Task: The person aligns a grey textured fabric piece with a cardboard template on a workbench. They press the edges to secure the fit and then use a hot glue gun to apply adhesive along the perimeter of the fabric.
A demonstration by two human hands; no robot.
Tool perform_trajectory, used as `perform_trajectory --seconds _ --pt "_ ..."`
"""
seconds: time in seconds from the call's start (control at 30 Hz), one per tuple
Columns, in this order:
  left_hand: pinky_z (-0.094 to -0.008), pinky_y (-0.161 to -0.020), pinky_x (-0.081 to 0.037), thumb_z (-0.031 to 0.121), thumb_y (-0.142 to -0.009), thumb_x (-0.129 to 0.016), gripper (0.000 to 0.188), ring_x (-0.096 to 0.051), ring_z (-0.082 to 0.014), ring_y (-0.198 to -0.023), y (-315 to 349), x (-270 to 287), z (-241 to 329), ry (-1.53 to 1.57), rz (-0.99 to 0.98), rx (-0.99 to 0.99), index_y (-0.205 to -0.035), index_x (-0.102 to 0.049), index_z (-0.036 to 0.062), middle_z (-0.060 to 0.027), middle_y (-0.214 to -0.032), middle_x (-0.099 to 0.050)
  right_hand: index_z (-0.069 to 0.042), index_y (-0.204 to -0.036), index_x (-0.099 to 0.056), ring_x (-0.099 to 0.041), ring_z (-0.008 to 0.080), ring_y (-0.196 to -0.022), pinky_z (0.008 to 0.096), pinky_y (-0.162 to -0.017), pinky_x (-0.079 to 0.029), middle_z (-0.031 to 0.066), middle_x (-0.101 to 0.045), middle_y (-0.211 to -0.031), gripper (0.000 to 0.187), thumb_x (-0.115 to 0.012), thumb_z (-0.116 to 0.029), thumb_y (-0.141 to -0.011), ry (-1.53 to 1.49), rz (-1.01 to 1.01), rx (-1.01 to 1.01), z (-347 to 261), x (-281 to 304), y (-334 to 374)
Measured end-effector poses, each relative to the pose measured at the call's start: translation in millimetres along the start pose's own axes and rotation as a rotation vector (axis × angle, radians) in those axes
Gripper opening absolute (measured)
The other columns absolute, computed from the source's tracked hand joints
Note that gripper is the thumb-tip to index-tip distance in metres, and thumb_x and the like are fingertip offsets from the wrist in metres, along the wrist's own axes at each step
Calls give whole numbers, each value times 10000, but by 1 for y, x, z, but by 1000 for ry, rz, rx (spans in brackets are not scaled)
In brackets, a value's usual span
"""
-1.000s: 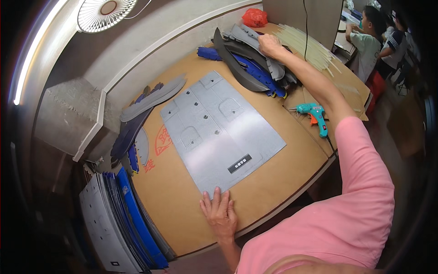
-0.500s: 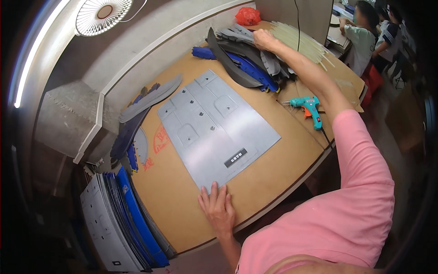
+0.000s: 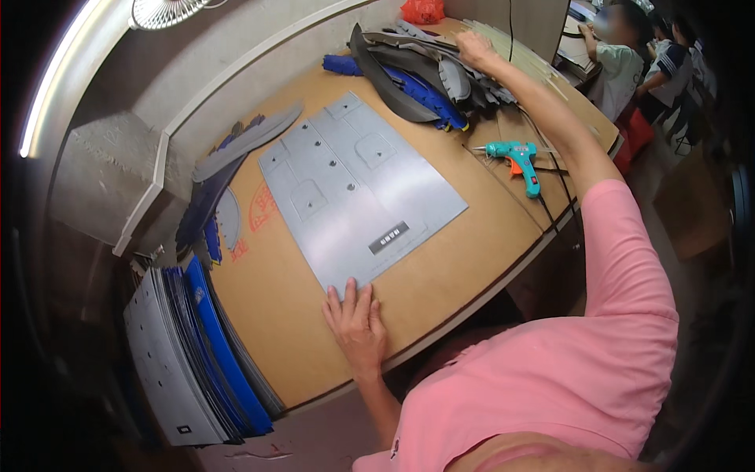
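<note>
A flat grey plastic panel (image 3: 393, 193), with moulded pockets, small dark holes and a black label, lies on the brown tabletop. My left hand (image 3: 355, 322) rests at its near corner, fingers stretched out and fingertips touching the edge. At the back of the table, my right hand (image 3: 476, 50) reaches to a heap of curved grey, black and blue plastic pieces (image 3: 425, 93). Its fingers are closed at the end of a long grey curved strip (image 3: 409, 39), partly hidden by the hand. A teal glue gun (image 3: 519, 161) lies near my right forearm.
Pale glue sticks (image 3: 535, 67) and a red plastic bag (image 3: 422, 11) sit at the back. More curved pieces (image 3: 236, 161) lie along the left edge. A stack of grey and blue panels (image 3: 185, 354) stands at lower left. Cables hang by the glue gun; people sit beyond, upper right.
My right hand has moved to the right across the heap, with the grey strip at its fingers. The left hand stays at the panel's corner. The whole view has shifted slightly.
</note>
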State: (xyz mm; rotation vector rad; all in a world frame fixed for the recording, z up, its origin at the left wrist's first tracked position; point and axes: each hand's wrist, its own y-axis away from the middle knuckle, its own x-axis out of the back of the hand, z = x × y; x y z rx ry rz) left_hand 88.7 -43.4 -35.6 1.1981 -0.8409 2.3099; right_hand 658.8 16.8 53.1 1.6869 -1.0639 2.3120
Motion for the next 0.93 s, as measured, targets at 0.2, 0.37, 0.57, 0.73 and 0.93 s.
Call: perform_trajectory --seconds 0.2,0.37,0.57,0.73,0.93 --pt "-550 -1102 -234 188 -902 -589 279 -388 -422 -1307 2 -5 -4 -1 4 -20 -1159 -669 114 -123 -1320 -561 -60 -962 -624 -634 412 -860 482 -761 -500 226 -661 -887 215 -544 -145 -782 -198 128 -47 21 18 10" --pt "-552 -1106 -230 194 -908 -583 282 -389 -418 -1308 2 -4 -5 -12 8 -25 -1165 -669 117 -119 -1324 -558 -42 -990 -600 -631 396 -906 487 -752 -500 208 -666 -939 189 -543 -156 -850 -172 267 -138 30 26 12" --pt "-541 -1110 -229 190 -903 -584 281 -380 -418 -1313 0 -5 -6 -6 5 -22 -1160 -671 117 -114 -1328 -556 -102 -1028 -658 -604 357 -911 447 -804 -514 174 -633 -968 232 -532 -91 -834 159 217 -109 24 5 37" --pt "-544 -1107 -233 174 -873 -625 277 -381 -428 -1310 2 -3 -11 67 56 -81 -1136 -677 106 -150 -1323 -552 -181 -1068 -696 -489 396 -1139 469 -898 -493 194 -559 -1151 277 -543 -114 -847 -85 362 -174 29 42 35" --pt "-566 -1117 -194 203 -905 -634 254 -352 -438 -1336 1 52 27 -15 541 -255 -1142 -675 123 -145 -1345 -542 -115 -1077 -688 -574 365 -1092 518 -911 -464 133 -646 -1102 313 -687 -64 -768 -355 982 697 -89 146 113"
